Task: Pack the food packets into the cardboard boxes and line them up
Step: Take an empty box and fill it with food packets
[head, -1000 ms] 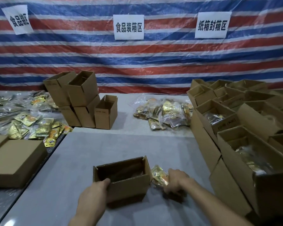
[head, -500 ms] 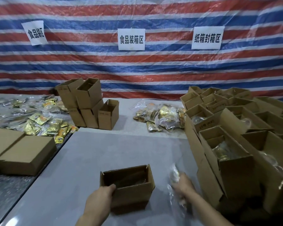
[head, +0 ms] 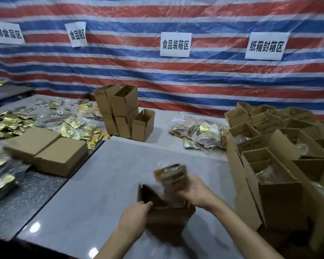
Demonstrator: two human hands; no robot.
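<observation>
Nearest, the left hand has its grip hooked over the near rim of an open cardboard box, fingers curled down inside the wall; the box sits on the pale grey table, blurred at its edges; just beside it the right hand has its grip closed round a bundle of food packets wrapped in clear plastic, held upright over the box's mouth; whether the lower end is inside, I cannot tell through the blur; to the right, filled boxes stand open in packed rows, shiny bags showing in several; to the left, on a darker speckled surface, two shut boxes lie flat side by side, with loose packets in gold and yellow scattered beyond them; farther back a heap of bagged packets lies mid-table, and a stack of empty boxes stands well left of it; behind everything hangs a red, white and blue striped tarpaulin bearing white paper signs.
</observation>
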